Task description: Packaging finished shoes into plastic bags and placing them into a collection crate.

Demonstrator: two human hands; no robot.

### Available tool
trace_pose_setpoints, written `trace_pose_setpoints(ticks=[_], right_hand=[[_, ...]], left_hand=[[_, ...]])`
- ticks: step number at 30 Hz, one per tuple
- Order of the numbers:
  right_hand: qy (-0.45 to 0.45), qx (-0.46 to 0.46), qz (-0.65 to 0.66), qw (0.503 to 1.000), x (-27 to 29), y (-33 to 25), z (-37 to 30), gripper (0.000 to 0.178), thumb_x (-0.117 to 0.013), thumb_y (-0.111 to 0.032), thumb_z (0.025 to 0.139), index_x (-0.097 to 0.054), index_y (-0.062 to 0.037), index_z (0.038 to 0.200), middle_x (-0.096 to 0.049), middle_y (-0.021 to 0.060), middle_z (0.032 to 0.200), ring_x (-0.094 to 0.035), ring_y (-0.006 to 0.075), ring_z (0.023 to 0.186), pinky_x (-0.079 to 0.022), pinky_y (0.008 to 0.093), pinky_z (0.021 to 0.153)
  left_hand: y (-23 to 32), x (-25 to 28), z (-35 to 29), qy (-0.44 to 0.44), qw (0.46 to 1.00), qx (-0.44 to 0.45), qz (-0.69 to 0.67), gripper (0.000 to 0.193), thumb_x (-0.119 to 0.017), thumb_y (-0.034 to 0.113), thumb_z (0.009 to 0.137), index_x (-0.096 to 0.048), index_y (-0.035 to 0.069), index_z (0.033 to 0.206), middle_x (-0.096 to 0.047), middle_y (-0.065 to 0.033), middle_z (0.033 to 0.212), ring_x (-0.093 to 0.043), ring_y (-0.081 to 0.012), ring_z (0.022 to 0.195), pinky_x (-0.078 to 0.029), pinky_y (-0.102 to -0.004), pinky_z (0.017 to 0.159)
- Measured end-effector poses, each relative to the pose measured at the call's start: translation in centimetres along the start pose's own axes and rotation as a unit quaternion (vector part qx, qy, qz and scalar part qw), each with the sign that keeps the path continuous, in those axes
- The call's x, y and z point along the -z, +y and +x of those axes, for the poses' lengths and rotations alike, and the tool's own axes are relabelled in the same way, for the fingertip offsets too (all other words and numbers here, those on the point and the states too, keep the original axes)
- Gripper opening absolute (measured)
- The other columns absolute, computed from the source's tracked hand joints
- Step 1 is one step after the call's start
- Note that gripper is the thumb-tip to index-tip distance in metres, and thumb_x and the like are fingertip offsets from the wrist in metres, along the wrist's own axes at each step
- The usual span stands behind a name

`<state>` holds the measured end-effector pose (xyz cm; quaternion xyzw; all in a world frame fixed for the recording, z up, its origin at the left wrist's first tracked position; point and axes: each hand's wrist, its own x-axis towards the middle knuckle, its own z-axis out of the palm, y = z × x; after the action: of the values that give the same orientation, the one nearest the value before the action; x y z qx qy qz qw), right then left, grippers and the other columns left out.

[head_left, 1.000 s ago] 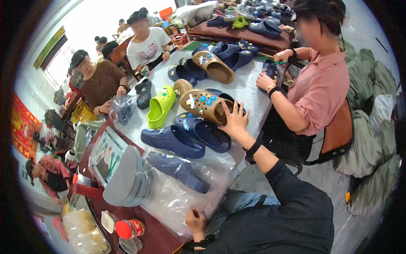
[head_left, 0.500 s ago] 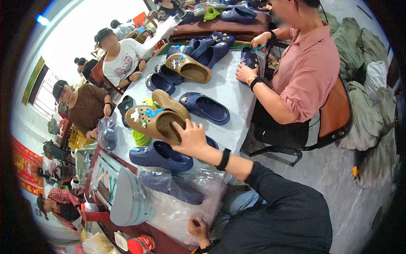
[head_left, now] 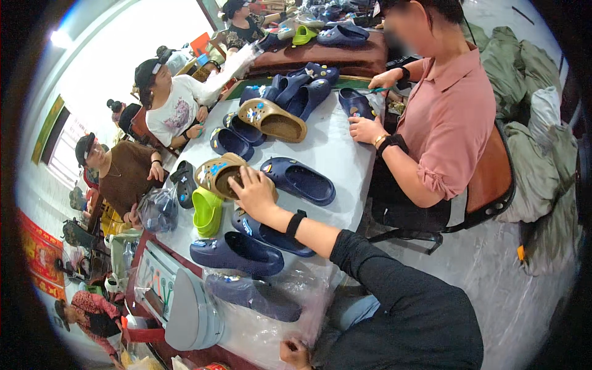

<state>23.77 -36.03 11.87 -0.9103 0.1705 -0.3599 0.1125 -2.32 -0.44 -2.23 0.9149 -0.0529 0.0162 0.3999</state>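
My right hand [head_left: 254,192] is on a brown clog [head_left: 213,174] with blue and white charms. Its fingers reach into the shoe's opening, and the hand covers much of the heel end. A lime green clog [head_left: 207,213] and a dark strapped clog [head_left: 183,185] lie just left of it. Nearer me are navy clogs, one [head_left: 271,233] partly under my forearm and another [head_left: 236,253] beside it. My left hand [head_left: 295,353] rests with curled fingers at the lower edge, on clear plastic; whatever it may hold is hidden.
A navy clog [head_left: 256,297] lies under clear plastic nearby. Left of it stands a grey scale-like device [head_left: 191,308]. Farther off are a brown clog [head_left: 274,120] and several navy clogs. A person in pink [head_left: 447,117] works on a navy clog at right; others sit opposite.
My right hand has shifted left and lowered the brown clog, uncovering the lime green clog and a navy one. The view has tilted slightly, and my left hand sits lower in it.
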Motion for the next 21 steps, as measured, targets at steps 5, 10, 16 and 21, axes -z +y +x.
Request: trace_pose_setpoints(ticks=[5,10,16,21], right_hand=[[-0.022,-0.002,0.111,0.994,1.6,-0.5,-3.1,0.080,-0.077,-0.044,0.062,-0.048,-0.0120,0.130,-0.033,0.0245,0.139,-0.031,0.0397,0.129,-0.022,0.0556,0.105],[-0.204,-0.083,0.019,0.975,4.6,2.7,-8.6,0.094,-0.076,-0.049,0.065,-0.032,-0.0183,0.142,-0.023,0.0301,0.144,-0.023,0.0460,0.133,-0.019,0.0644,0.102],[-0.209,-0.033,-0.043,0.977,0.5,8.5,-10.4,0.059,-0.071,-0.035,0.073,-0.053,-0.0198,0.127,-0.029,0.0307,0.141,-0.042,0.0432,0.118,-0.036,0.0536,0.093],[-0.114,0.037,-0.006,0.993,-2.0,10.3,-7.8,0.023,-0.066,-0.018,0.071,-0.066,-0.0103,0.093,-0.055,0.0155,0.103,-0.052,0.0307,0.093,-0.045,0.0410,0.074]], left_hand=[[-2.8,0.2,0.1,0.016,0.999,-0.043,0.015,0.032,-0.063,0.031,0.084,-0.059,-0.001,0.078,-0.059,-0.0213,0.070,-0.054,-0.0402,0.064,-0.044,-0.0455,0.059],[-3.5,-0.5,-0.5,0.055,0.995,-0.058,0.061,0.028,-0.062,0.029,0.085,-0.060,0.001,0.077,-0.059,-0.0196,0.070,-0.054,-0.0375,0.060,-0.043,-0.0437,0.056],[-0.8,-0.2,-0.2,0.077,0.990,-0.091,0.080,0.025,-0.061,0.026,0.086,-0.061,0.002,0.078,-0.059,-0.0179,0.068,-0.054,-0.0366,0.059,-0.043,-0.0425,0.054],[-1.4,0.2,-0.7,0.058,0.993,-0.041,0.091,0.025,-0.060,0.028,0.086,-0.063,0.004,0.087,-0.061,-0.0179,0.074,-0.057,-0.0358,0.065,-0.044,-0.0428,0.059]])
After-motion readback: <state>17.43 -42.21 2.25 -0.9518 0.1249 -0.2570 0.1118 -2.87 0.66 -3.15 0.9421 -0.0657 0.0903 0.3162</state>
